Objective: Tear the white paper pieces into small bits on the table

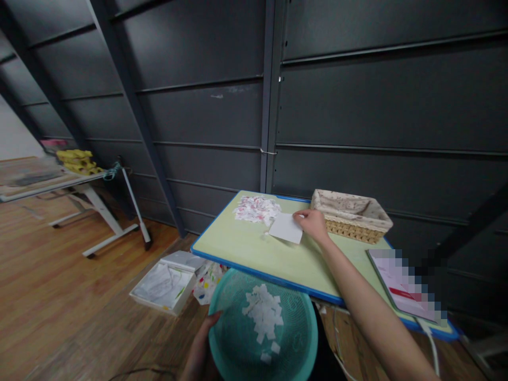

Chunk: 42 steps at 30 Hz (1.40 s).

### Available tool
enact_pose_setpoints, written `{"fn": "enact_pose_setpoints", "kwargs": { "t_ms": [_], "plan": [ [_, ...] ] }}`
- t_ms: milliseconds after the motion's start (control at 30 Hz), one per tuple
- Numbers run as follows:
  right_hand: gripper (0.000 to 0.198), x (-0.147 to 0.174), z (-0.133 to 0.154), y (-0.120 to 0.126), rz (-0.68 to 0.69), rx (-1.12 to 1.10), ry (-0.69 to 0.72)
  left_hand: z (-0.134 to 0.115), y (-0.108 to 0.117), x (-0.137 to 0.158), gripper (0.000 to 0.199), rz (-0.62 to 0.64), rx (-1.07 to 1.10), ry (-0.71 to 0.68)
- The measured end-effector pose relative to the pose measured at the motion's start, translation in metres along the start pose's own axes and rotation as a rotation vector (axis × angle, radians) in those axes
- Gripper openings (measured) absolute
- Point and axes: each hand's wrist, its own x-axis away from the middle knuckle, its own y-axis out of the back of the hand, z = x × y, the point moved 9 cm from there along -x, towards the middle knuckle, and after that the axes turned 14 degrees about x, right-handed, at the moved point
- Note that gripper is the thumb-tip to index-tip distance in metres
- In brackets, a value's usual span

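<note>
My right hand (311, 223) pinches the upper right corner of a white sheet of paper (286, 228) over the pale green tabletop (238, 244). A teal plastic basket (226, 338) sits below the table's front edge, and my left hand (208, 327) grips its left rim, with the thumb over the edge. Several small white paper pieces (264, 312) lie inside the basket. Just beyond the sheet, a heap of paper scraps (256, 209) with red marks is spread on the table.
A cloth-lined woven basket (349, 227) stands at the table's back right. A tablet-like device (400, 288) with a cable lies at the right edge. On the floor to the left are an open white box (159, 291) and a colourful bag (207, 280). A dark panelled wall (206, 116) rises behind.
</note>
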Motion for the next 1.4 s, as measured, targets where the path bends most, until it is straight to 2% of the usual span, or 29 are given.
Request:
{"fn": "enact_pose_setpoints", "kwargs": {
  "t_ms": [167, 300, 500, 633, 800, 1067, 1200, 1267, 1400],
  "plan": [
    [0.031, -0.006, -0.01, 0.007, 0.023, -0.026, 0.021, 0.006, -0.004, 0.0, 0.028, 0.073, 0.068, 0.071],
    [0.031, -0.009, -0.013, 0.001, 0.111, -0.079, 0.073, 0.004, -0.001, -0.002, 0.024, 0.04, 0.019, 0.046],
    [0.034, -0.014, -0.027, 0.003, 0.081, -0.243, 0.007, -0.005, -0.003, 0.004, 0.022, -0.046, -0.061, -0.052],
    [0.031, -0.013, -0.026, 0.003, 0.066, -0.183, 0.016, -0.001, -0.007, 0.008, 0.026, -0.089, 0.006, 0.006],
    [0.03, -0.01, -0.019, 0.001, 0.079, -0.103, 0.037, 0.003, -0.004, 0.004, 0.021, -0.054, 0.053, 0.06],
    [0.034, -0.01, -0.015, 0.007, 0.012, -0.102, 0.035, -0.001, 0.001, 0.003, 0.015, -0.05, -0.016, 0.012],
    [0.031, -0.01, -0.016, 0.007, 0.049, -0.124, 0.043, -0.004, -0.002, 0.003, 0.009, -0.057, -0.02, -0.026],
    [0.03, -0.009, -0.016, 0.004, 0.093, -0.121, 0.049, -0.003, -0.001, 0.004, 0.017, -0.095, 0.011, -0.013],
    [0.03, -0.01, -0.017, 0.001, 0.118, -0.164, 0.046, 0.0, 0.0, 0.006, 0.05, -0.13, 0.032, 0.021]
  ]
}}
